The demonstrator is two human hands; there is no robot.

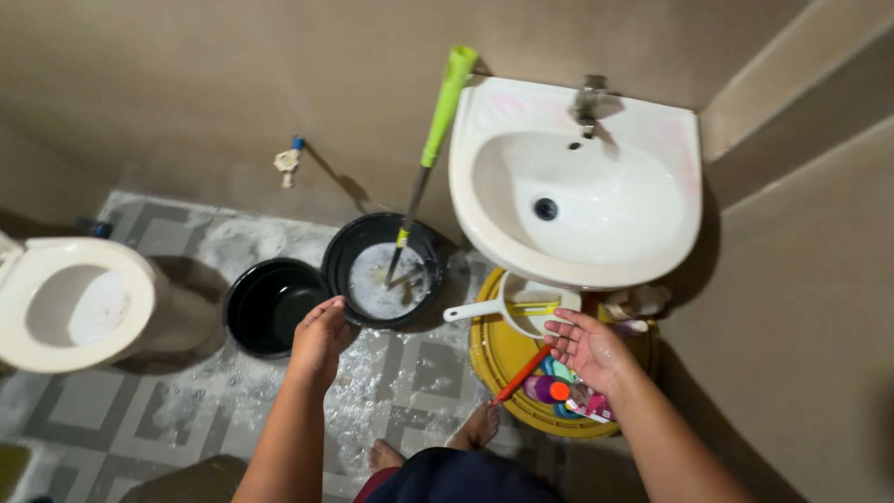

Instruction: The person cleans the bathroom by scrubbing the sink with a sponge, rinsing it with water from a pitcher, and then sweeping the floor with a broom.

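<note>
1. The room is dim and warm-toned; light comes from above and somewhat behind the viewer, brightest on the white sink (577,200).
2. The sink throws a deep shadow onto the wall and floor to its right.
3. The green-handled brush (430,149) casts a thin shadow on the wall.
4. Corners fall off dark, especially lower right.
5. Wide-angle bending curves the toilet (70,303) at the left edge.
6. Both hands look slightly soft; wet floor foam glints faintly.

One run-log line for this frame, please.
left hand: open, at rim of soapy bucket | right hand: open, palm up, over yellow bin | brush: standing in soapy bucket | floor: wet, sudsy
</note>
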